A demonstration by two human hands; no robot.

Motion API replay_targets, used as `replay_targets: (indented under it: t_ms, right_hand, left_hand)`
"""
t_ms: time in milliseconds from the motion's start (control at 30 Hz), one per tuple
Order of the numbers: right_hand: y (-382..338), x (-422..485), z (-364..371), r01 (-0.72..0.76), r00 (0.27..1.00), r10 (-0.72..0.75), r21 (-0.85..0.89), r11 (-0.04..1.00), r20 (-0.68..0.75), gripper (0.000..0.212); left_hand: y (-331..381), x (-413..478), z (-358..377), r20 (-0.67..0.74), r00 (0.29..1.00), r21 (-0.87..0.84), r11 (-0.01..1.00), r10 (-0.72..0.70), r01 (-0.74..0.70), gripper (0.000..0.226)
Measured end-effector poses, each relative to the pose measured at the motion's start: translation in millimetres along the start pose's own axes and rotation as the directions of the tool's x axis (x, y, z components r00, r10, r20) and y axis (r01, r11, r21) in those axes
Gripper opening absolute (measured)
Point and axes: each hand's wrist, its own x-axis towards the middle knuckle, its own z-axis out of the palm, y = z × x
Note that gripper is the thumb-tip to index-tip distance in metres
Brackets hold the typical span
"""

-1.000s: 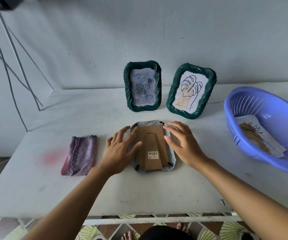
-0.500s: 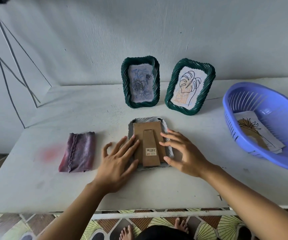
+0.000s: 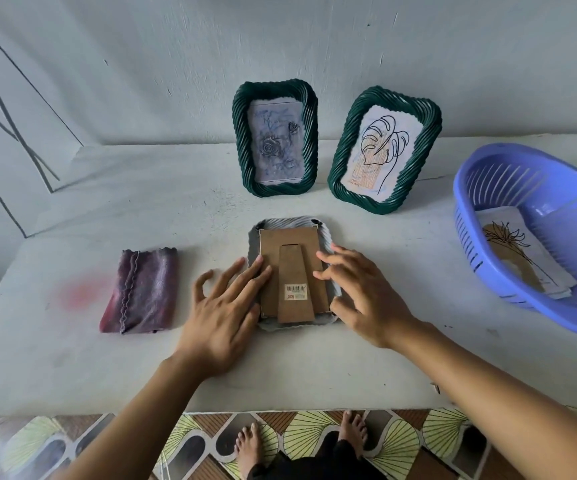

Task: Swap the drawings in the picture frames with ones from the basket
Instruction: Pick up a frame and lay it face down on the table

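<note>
A picture frame (image 3: 294, 268) lies face down in the middle of the white table (image 3: 315, 372), its brown cardboard back and stand facing up. My left hand (image 3: 226, 308) rests flat along its left edge with straight fingers. My right hand (image 3: 358, 292) touches its right edge, fingers spread and lightly bent. Two dark green frames stand at the back: the left frame (image 3: 275, 138) shows a blue rose drawing, the right frame (image 3: 384, 150) a leaf drawing. A blue plastic basket (image 3: 536, 188) at the right holds a drawing (image 3: 519, 254) of a plant.
A folded purple cloth (image 3: 141, 291) lies left of the face-down frame. A faint red stain (image 3: 81, 292) marks the table beside it. The wall rises right behind the standing frames. My bare feet (image 3: 301, 441) show on the patterned floor below the table's near edge.
Both hands have slid toward me along the face-down frame's sides, from its upper corners to its lower half. The frame itself has stayed put.
</note>
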Motion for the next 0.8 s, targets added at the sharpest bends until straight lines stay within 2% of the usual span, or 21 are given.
replay_targets:
  t_ms: [133,233,300,367,467,633,733,800]
  right_hand:
    - [-0.3,-0.4,0.1,-0.004,1.000,0.004,0.013,1.000,0.011,0.044]
    - [0.9,0.6,-2.4,-0.039,0.999,0.039,0.112,0.993,0.004,0.038]
    - [1.2,1.4,-3.1,-0.059,0.997,0.069,0.213,0.975,-0.039,0.035]
    - [2.1,2.9,-1.8,-0.083,0.988,0.119,0.305,0.949,-0.102,0.034]
    - [7.6,7.7,0.3,-0.086,0.974,0.136,0.260,0.962,-0.179,0.031]
    - [16.1,15.1,-4.0,-0.021,0.983,0.025,0.022,1.000,-0.179,0.032]
    - [17.9,13.5,-2.6,-0.019,0.986,0.018,-0.003,1.000,-0.164,0.035]
    - [18.7,12.1,-1.8,-0.035,0.986,0.036,0.008,0.999,-0.165,0.037]
  left_hand:
    - [1.0,1.8,-0.6,-0.014,1.000,-0.036,0.999,0.000,-0.001,0.057]
    - [0.3,3.2,-1.4,-0.066,0.998,-0.104,0.995,-0.005,-0.002,0.054]
    - [3.0,6.9,-1.7,-0.119,0.991,-0.182,0.982,-0.065,0.042,0.049]
    - [13.2,14.8,-4.3,-0.186,0.964,-0.237,0.961,-0.188,0.141,0.045]
    - [37.2,30.1,-10.4,-0.277,0.921,-0.134,0.960,-0.273,0.244,0.042]
    - [68.9,59.9,-16.0,-0.083,0.955,0.086,0.953,-0.284,0.290,0.058]
    - [74.4,68.6,-14.4,-0.021,0.946,0.129,0.938,-0.322,0.322,0.062]
    - [75.4,70.1,-13.3,-0.010,0.946,0.099,0.941,-0.325,0.325,0.057]
